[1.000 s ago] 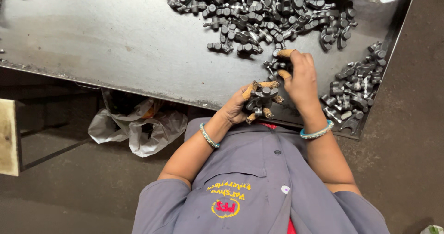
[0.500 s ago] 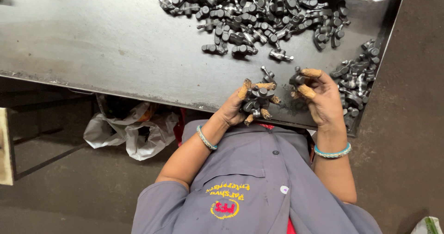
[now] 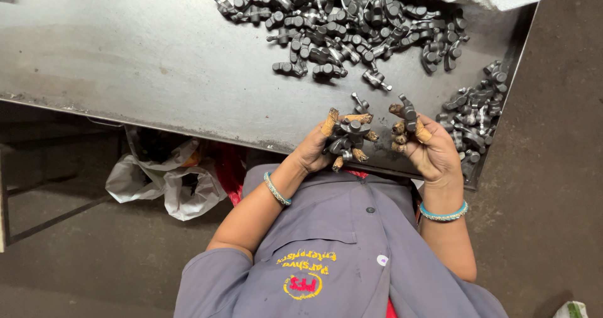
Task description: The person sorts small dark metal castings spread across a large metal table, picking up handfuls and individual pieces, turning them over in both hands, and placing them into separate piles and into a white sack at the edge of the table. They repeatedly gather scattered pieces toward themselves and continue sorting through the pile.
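Fingers of the left hand cup several small forged metal parts; the right hand pinches one part. Held over the desk edge at lower centre, the loose handful could spill to the floor.

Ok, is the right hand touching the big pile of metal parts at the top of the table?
Apart. The head view shows the right hand holding one metal part, with bare table between it and the big pile.
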